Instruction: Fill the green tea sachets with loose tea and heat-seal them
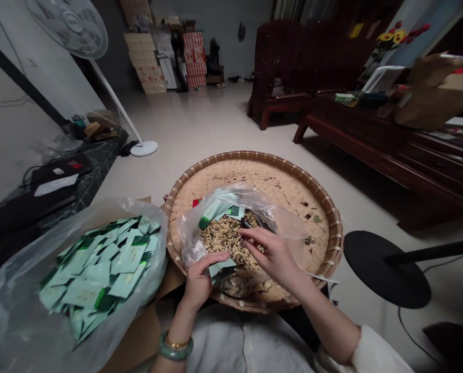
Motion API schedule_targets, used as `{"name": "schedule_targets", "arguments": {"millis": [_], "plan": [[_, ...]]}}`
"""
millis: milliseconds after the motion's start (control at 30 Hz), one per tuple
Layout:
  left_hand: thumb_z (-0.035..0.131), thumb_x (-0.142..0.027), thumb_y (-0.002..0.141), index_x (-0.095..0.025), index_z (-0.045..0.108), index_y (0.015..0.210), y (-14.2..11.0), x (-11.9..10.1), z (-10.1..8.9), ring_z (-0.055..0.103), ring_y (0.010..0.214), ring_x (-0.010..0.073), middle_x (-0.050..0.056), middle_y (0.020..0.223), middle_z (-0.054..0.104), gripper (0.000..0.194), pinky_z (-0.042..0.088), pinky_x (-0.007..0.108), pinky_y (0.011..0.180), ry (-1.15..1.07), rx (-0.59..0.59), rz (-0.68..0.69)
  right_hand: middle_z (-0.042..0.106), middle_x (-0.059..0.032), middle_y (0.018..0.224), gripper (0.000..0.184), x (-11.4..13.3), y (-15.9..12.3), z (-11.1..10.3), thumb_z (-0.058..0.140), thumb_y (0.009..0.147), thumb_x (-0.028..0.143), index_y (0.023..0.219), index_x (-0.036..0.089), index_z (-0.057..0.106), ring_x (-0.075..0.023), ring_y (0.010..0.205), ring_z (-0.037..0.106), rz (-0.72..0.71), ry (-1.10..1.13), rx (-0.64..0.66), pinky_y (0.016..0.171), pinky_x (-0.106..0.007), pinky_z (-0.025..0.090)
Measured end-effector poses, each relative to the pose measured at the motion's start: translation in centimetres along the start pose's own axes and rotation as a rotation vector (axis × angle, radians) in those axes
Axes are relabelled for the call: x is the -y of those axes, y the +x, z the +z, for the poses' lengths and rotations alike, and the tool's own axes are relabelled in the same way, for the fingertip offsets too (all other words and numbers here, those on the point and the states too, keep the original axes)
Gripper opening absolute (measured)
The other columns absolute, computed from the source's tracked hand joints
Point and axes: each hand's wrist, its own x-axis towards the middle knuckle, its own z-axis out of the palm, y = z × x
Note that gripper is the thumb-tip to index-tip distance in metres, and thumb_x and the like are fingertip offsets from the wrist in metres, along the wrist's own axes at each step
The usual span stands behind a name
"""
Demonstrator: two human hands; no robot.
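A pale green sachet [220,267] sits in the left hand [202,280], low in the frame and just left of centre. Thumb and fingers pinch it in a narrow grip, closed on the sachet's edge. Its long axis runs nearly level, rising slightly toward the right, and it lies at the near side of a clear plastic bag [194,243]. That bag rests inside a round woven bamboo basket [334,228] and holds a speckled mix of dried plant bits [226,238], with more loose sachets [219,210] at its far side.

The right hand [274,256], just right of the left hand and not touching it, hangs over the mix. Its fingers [250,234] are drawn into a narrow grip (whatever lies between them is too small to tell). A slim dark metal tool [252,223], partly hidden by the bag, lies just beyond those fingers. A jade bangle [175,346] circles the left wrist.

At lower left, a larger clear bag [6,311] is heaped with pale green sachets [99,261] and lies on brown cardboard [138,336]. A white stand fan [66,26] rises at upper left, beside a dark tabletop [60,191] with cables on it. A dark wooden bench [371,134] runs along the upper right.
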Motion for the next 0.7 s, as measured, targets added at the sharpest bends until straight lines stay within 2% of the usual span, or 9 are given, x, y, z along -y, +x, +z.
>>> {"name": "schedule_targets", "arguments": {"millis": [100, 167, 267, 367, 500, 600, 700], "plan": [[0.062, -0.019, 0.082, -0.019, 0.073, 0.090, 0.1, -0.2, 0.1, 0.071, 0.089, 0.0203, 0.008, 0.092, 0.076, 0.014, 0.056, 0.032, 0.084, -0.005, -0.012, 0.000, 0.065, -0.0099, 0.104, 0.025, 0.3, -0.4, -0.3, 0.051, 0.090, 0.024, 0.112, 0.019, 0.061, -0.0174, 0.088, 0.063, 0.062, 0.009, 0.039, 0.075, -0.029, 0.053], [0.064, -0.019, 0.080, -0.020, 0.074, 0.090, 0.2, -0.3, 0.2, 0.071, 0.089, 0.0204, 0.008, 0.091, 0.076, 0.014, 0.056, 0.032, 0.083, -0.003, -0.014, -0.013, 0.065, -0.0084, 0.099, 0.025, 1.1, -0.9, -0.5, 0.054, 0.089, 0.028, 0.112, 0.019, 0.060, -0.0166, 0.083, 0.063, 0.113, 0.042, 0.084, 0.073, -0.029, 0.053], [0.067, -0.019, 0.076, -0.020, 0.074, 0.089, 0.1, -0.3, 0.3, 0.071, 0.087, 0.0209, 0.008, 0.091, 0.076, 0.015, 0.057, 0.033, 0.083, 0.001, -0.012, -0.044, 0.066, -0.0035, 0.085, 0.029, 2.3, -1.6, -0.7, 0.062, 0.084, 0.031, 0.110, 0.020, 0.060, -0.0144, 0.071, 0.062, 0.171, 0.103, 0.206, 0.063, -0.025, 0.052], [0.068, -0.015, 0.073, -0.020, 0.074, 0.090, 0.0, -0.1, 0.4, 0.071, 0.088, 0.0207, 0.007, 0.093, 0.075, 0.018, 0.056, 0.033, 0.084, 0.004, -0.006, -0.072, 0.068, -0.0028, 0.081, 0.016, 2.8, -2.0, -0.4, 0.060, 0.086, 0.025, 0.099, 0.019, 0.065, -0.0137, 0.071, 0.063, 0.147, 0.110, 0.236, 0.064, -0.025, 0.052], [0.066, -0.010, 0.072, -0.021, 0.074, 0.091, -0.1, 0.0, 0.3, 0.070, 0.090, 0.0201, 0.006, 0.094, 0.075, 0.023, 0.055, 0.032, 0.086, 0.008, 0.016, -0.068, 0.070, -0.0037, 0.079, 0.012, 2.8, -2.0, -0.3, 0.056, 0.088, 0.022, 0.086, 0.019, 0.068, -0.0140, 0.072, 0.065, 0.093, 0.120, 0.156, 0.067, -0.025, 0.052], [0.064, -0.009, 0.074, -0.021, 0.074, 0.092, -0.1, 0.0, 0.1, 0.070, 0.091, 0.0198, 0.006, 0.093, 0.075, 0.023, 0.055, 0.032, 0.087, 0.021, 0.001, -0.056, 0.069, -0.0041, 0.077, 0.011, 2.7, -1.8, -0.8, 0.058, 0.087, 0.023, 0.086, 0.019, 0.068, -0.0142, 0.069, 0.064, 0.069, 0.131, 0.007, 0.062, -0.025, 0.053], [0.063, -0.010, 0.075, -0.020, 0.073, 0.092, -0.1, -0.1, 0.0, 0.070, 0.092, 0.0200, 0.006, 0.093, 0.075, 0.023, 0.054, 0.034, 0.088, 0.034, -0.009, -0.045, 0.069, -0.0065, 0.085, 0.012, 2.4, -1.4, -1.4, 0.057, 0.088, 0.020, 0.093, 0.020, 0.067, -0.0163, 0.078, 0.064, 0.002, 0.025, -0.082, 0.070, -0.029, 0.055]]}}
